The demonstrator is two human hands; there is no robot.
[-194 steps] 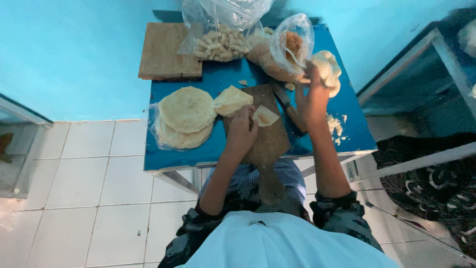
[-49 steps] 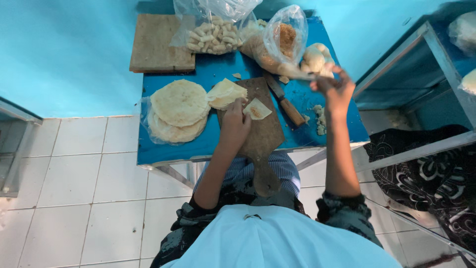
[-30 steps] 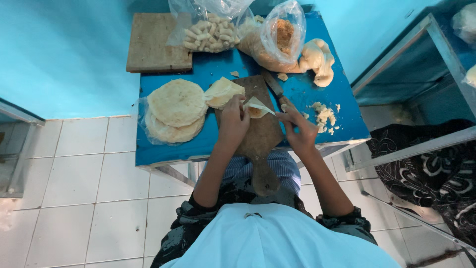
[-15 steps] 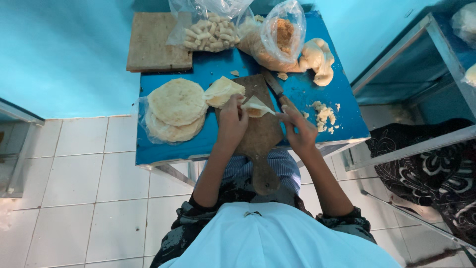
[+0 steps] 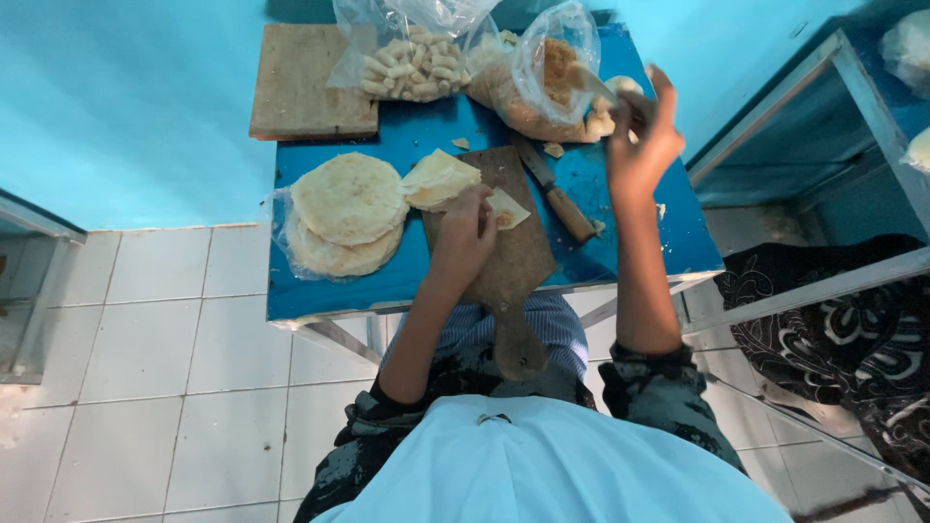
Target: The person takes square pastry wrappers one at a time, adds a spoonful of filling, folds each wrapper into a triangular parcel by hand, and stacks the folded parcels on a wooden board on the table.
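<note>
The left hand rests flat, fingers together, on a folded pastry sheet that lies on the wooden paddle board at the middle of the blue tabletop, its grip pressing the sheet down rather than pinching it. The right hand is raised well apart from it, over the tabletop's far right, beside the open plastic bag of brown filling; its grip pinches something small and pale, too blurred to name. A wooden-handled knife lies between the two hands, and a stack of round flatbreads sits left of the board.
</note>
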